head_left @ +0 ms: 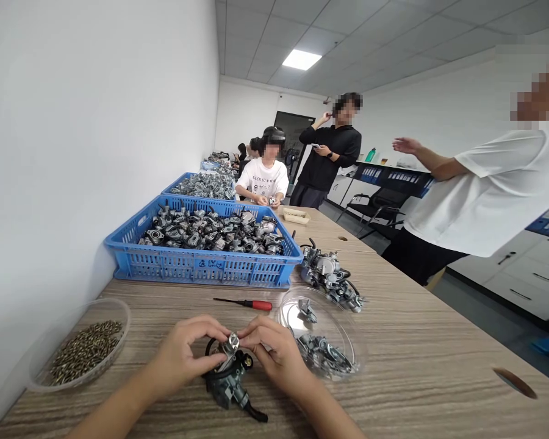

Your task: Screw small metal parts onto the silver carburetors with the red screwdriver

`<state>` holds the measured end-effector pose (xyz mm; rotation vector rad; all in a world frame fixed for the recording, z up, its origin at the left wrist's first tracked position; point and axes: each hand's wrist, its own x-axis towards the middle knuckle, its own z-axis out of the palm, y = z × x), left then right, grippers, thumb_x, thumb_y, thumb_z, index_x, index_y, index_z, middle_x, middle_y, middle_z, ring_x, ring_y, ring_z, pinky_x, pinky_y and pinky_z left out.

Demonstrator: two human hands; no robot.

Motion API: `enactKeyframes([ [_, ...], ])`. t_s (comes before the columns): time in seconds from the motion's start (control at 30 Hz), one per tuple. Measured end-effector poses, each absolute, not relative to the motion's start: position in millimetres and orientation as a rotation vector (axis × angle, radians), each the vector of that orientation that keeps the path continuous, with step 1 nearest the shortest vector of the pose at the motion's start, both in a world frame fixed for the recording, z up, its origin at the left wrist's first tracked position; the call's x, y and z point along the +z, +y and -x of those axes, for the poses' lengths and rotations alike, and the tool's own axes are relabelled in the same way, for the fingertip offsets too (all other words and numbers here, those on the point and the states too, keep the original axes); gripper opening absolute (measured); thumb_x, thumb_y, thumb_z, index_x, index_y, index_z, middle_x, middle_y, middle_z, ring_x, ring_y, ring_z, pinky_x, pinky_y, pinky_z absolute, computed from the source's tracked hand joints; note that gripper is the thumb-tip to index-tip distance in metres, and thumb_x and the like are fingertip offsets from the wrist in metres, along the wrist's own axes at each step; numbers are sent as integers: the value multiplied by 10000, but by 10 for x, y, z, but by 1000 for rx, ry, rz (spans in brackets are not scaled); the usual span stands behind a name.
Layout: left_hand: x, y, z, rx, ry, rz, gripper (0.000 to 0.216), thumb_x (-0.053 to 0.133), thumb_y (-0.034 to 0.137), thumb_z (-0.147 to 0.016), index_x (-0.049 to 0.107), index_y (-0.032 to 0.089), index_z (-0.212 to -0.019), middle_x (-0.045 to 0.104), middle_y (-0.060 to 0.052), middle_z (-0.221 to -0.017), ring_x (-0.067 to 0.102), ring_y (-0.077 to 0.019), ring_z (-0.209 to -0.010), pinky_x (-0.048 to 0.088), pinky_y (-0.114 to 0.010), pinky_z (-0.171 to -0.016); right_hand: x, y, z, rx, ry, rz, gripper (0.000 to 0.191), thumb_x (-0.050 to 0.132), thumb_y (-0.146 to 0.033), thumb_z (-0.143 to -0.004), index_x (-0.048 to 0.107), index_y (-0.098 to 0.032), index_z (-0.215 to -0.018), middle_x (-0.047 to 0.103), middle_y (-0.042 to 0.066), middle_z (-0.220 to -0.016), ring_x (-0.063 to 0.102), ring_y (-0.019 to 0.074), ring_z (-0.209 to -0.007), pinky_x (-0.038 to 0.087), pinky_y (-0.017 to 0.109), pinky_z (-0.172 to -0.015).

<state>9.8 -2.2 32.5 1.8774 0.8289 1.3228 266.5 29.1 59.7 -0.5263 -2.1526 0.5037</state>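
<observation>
The table [416,341] was a long wood-grain top running along a white wall [73,122], under a panelled ceiling with one lit ceiling light [301,59]. At its near edge, the left hand [183,356] and right hand [277,356] were both closed around a dark metal carburetor [229,381], fingertips meeting at a small silver cap [233,340] on top. A clear bowl of screws [85,350] lay to the left, a clear bowl of metal parts [322,344] just to the right, and a red-handled screwdriver [249,303] just beyond the hands. Behind it stood a blue crate [196,265] full of carburetors, with a loose pile [332,277] beside it. Farther along a seated person [263,177] worked; two others stood in the aisle.
</observation>
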Motion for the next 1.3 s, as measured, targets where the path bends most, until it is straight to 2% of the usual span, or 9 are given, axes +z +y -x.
enactKeyframes([
  [0.13, 258, -29, -143, 1326, 814, -1774, 228, 857, 120, -826, 838, 228, -1026, 842, -114, -1136, 803, -288, -1104, 634, -409, -991, 584, 310, -2675, 481, -2159, 527, 202, 623, -180, -1094, 803, -249, -1035, 805, 81, -1005, 778, 185, -913, 629, 283, -788],
  [0.3, 206, -22, -170, 1306, 809, -1629, 240, 858, 99, -805, 834, 211, -1016, 802, -156, -1293, 780, -302, -1219, 631, -420, -1045, 581, 326, -2684, 468, -2178, 521, 218, 621, -131, -1077, 796, -258, -1053, 801, 79, -1031, 791, 188, -932, 634, 283, -790],
  [0.47, 198, -17, -195, 1294, 765, -1524, 236, 862, 73, -788, 828, 192, -988, 838, -150, -1220, 793, -300, -1195, 622, -411, -1053, 584, 337, -2689, 433, -2198, 508, 225, 619, -119, -1070, 794, -261, -1069, 805, 78, -1038, 799, 187, -927, 643, 278, -789],
  [0.77, 184, -9, -208, 1277, 690, -1399, 228, 890, 61, -772, 811, 170, -955, 821, -153, -1230, 779, -296, -1180, 596, -403, -1058, 575, 332, -2709, 315, -2242, 468, 281, 597, -40, -1042, 775, -253, -1086, 800, 78, -1057, 800, 176, -948, 640, 254, -796],
  [1.07, 71, 15, -350, 1299, 622, -1224, 293, 982, 229, -789, 713, 185, -898, 798, -121, -1165, 738, -274, -1142, 532, -397, -1039, 554, 338, -2718, 247, -2255, 464, 231, 646, -57, -1039, 775, -245, -1076, 820, 80, -1052, 814, 186, -946, 647, 266, -822],
  [1.3, 89, 39, -370, 1243, 601, -1147, 391, 1013, 337, -772, 665, 192, -875, 758, -72, -1082, 703, -240, -1060, 506, -354, -960, 603, 318, -2709, 293, -2253, 455, 238, 653, -55, -1039, 771, -248, -1109, 839, 72, -1048, 825, 184, -963, 658, 265, -854],
])
